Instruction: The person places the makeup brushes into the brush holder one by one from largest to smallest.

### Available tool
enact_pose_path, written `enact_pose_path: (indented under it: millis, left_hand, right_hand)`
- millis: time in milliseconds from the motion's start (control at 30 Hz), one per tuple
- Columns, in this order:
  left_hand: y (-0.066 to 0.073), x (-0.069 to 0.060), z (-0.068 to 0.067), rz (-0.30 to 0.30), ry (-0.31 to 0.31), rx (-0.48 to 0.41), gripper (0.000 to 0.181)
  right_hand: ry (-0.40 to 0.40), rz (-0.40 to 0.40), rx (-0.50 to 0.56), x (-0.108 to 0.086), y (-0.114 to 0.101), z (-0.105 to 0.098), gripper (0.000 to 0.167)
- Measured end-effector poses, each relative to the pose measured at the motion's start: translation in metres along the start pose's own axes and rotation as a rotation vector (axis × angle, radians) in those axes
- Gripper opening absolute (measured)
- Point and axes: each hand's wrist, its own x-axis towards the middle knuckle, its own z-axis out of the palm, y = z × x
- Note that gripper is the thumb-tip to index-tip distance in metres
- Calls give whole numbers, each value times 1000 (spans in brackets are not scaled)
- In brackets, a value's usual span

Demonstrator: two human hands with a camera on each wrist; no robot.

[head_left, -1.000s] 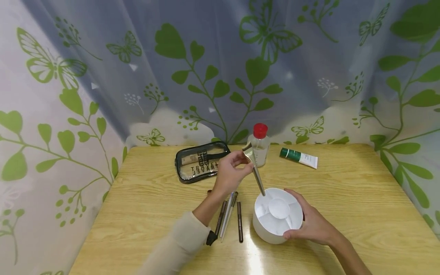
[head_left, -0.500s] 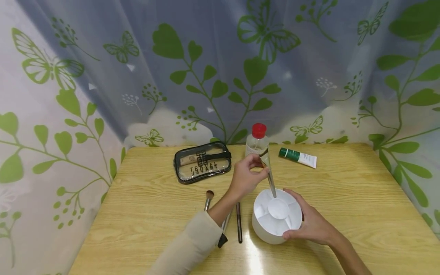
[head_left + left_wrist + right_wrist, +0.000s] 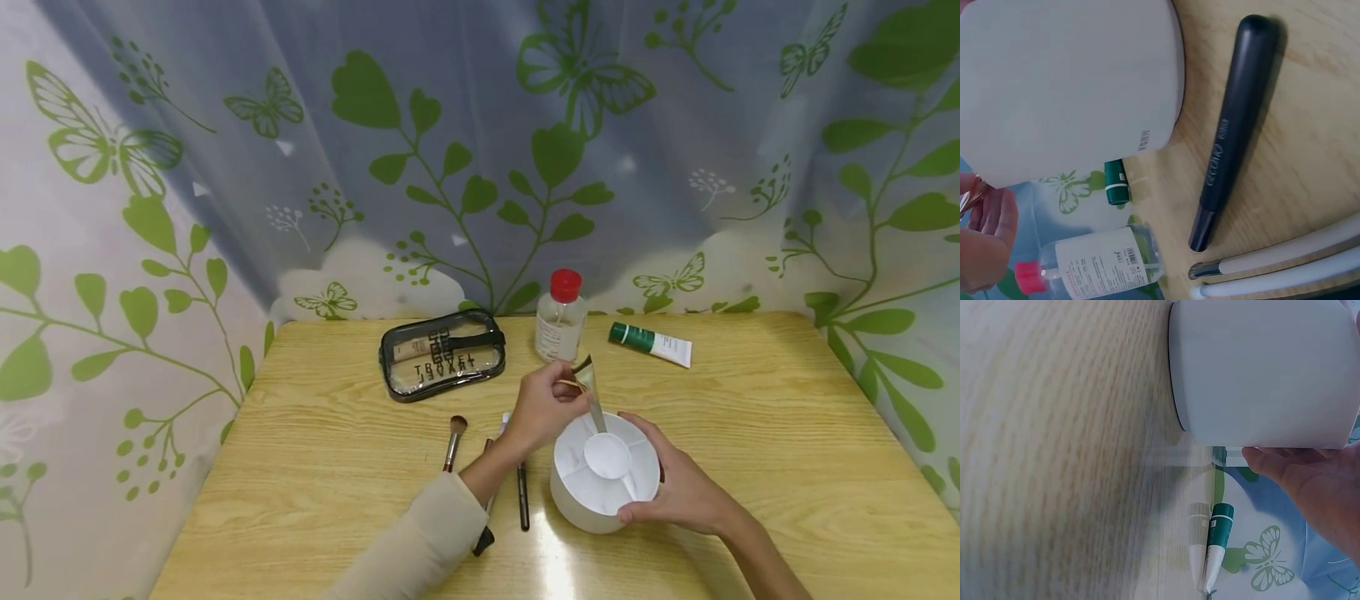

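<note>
In the head view my left hand (image 3: 551,404) pinches a shiny gold-brown, tweezer-like metal tool (image 3: 596,402) with a flared upper end. The tool tilts slightly, its narrow lower end inside a rear compartment of a round white divided organizer (image 3: 585,515). My right hand (image 3: 678,492) grips the organizer at its right side, thumb at the front rim and fingers behind. Only a coppery sliver of the tool shows beside the fingers in the left wrist view. Left of the organizer lie a dark pencil-like stick (image 3: 523,496) and a makeup brush (image 3: 457,433), partly under my left forearm.
A clear travel pouch (image 3: 442,354) lies at the back left. Behind the organizer stands a bottle with a red cap (image 3: 566,286). A green and white tube (image 3: 651,343) lies at the back right. Pale sticks (image 3: 1291,250) lie beside the dark one. A patterned curtain (image 3: 480,167) hangs behind the table.
My left hand has moved right and then down, lowering the tool into the organizer's rear compartment. The brush and bottle have come into fuller view. My right hand keeps its grip.
</note>
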Motion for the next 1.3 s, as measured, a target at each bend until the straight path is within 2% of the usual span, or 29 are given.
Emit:
enact_pose_path:
  millis: [200,400,567,767,1033,1167,1300]
  left_hand:
    - [-5,-5,2,43,-13,103,19]
    - [-11,-9,3,51,-32,195,18]
    - [-16,-12,4,31,-63,223,21]
    - [-19,-14,1,14,-89,211,33]
    - [-15,-18,-21,10,-100,130,32]
    - [-12,-21,-37,41,-69,109,32]
    - [-11,-26,-56,41,-29,112,35]
  right_hand:
    - [-10,31,-15,0,-1,0,111]
    - [-14,59,-36,0,-2,-2,112]
    - [-16,54,-36,0,-2,-2,112]
    - [-14,52,-25,-1,-2,-1,111]
    - [1,41,-23,0,-2,0,112]
    - [1,33,-13,0,-2,0,112]
    - [0,34,-25,-1,-2,-1,112]
